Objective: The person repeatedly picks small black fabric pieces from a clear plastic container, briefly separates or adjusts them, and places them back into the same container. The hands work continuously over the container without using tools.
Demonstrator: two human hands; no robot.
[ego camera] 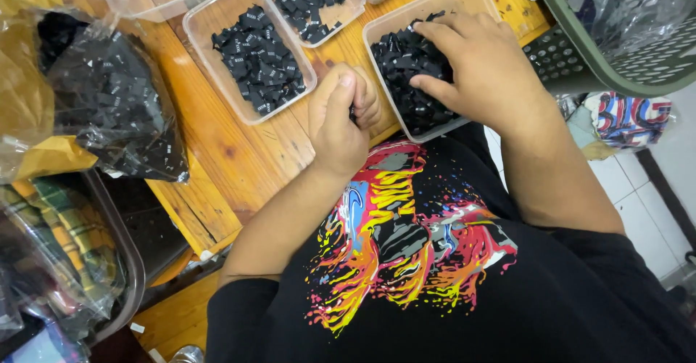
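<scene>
Black fabric fills the near edge of the view: one dark T-shirt (449, 283) with a bright splash print, worn by the person looking down. Just beyond it sits one wooden table (239, 153). Two hands work at its near edge. The left hand (339, 120) is curled into a loose fist, thumb up, pinching a small bunch of black labels (353, 111) that barely shows between the fingers. At about 2 o'clock from it, the right hand (482, 62) lies spread, fingers wide, pressing down into the heap of small black labels in the nearest clear plastic tub (384, 33); whether it grips any I cannot tell.

At 10 o'clock from the left hand stands a second clear tub (210, 66), partly filled with the same black labels. Farther on, toward 12 o'clock, three more tubs are cut off by the top edge, making five in view; the middle one (341, 15) holds a scatter of labels.

At 9 o'clock lies one clear plastic bag (116, 102) packed with black labels, resting on yellow-brown wrapping. At 3 o'clock, off the table, stands one green perforated basket (616, 58).
</scene>
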